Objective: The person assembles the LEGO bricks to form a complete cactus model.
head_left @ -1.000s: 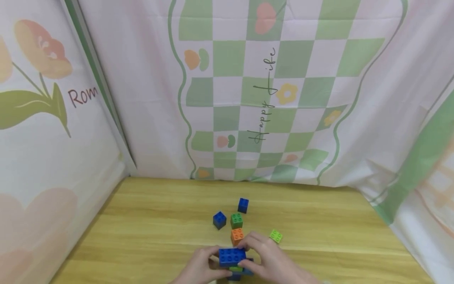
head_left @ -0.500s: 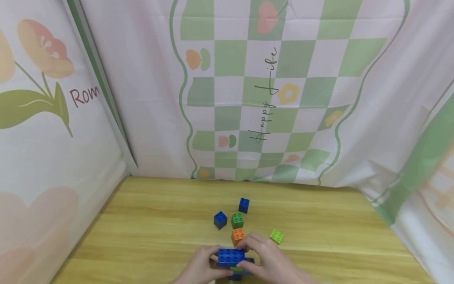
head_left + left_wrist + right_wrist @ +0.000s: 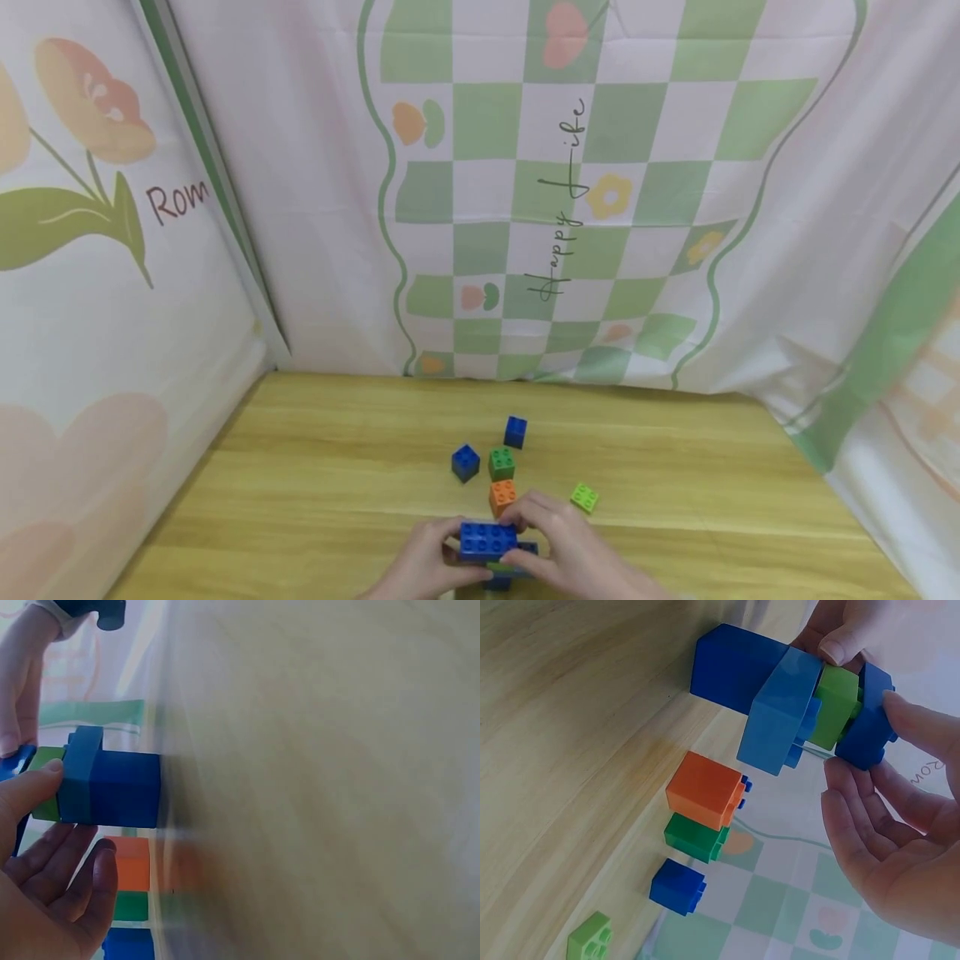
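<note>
In front of me stands a brick stack: a dark blue brick [image 3: 735, 671] at the bottom, a lighter blue brick [image 3: 780, 712] above it, then a lime green brick [image 3: 836, 707]. A long dark blue brick [image 3: 487, 540] lies over the lime one, with green studs showing between them in the right wrist view. My right hand [image 3: 570, 550] pinches this top brick between thumb and fingers. My left hand [image 3: 423, 562] holds the stack from the left, its thumb on the lime brick; in the head view the hands partly hide the lower bricks.
Just beyond the stack sits an orange brick [image 3: 503, 497], with a green brick [image 3: 502, 463] behind it. Two small blue bricks [image 3: 466, 462] stand farther back on the wooden table [image 3: 315, 483]. A flat lime brick [image 3: 584, 497] lies right. Printed curtains [image 3: 322, 250] border the table.
The top blue brick has shifted very slightly left over the stack. Both hands keep their hold, almost unmoved, and the loose bricks stay in place.
</note>
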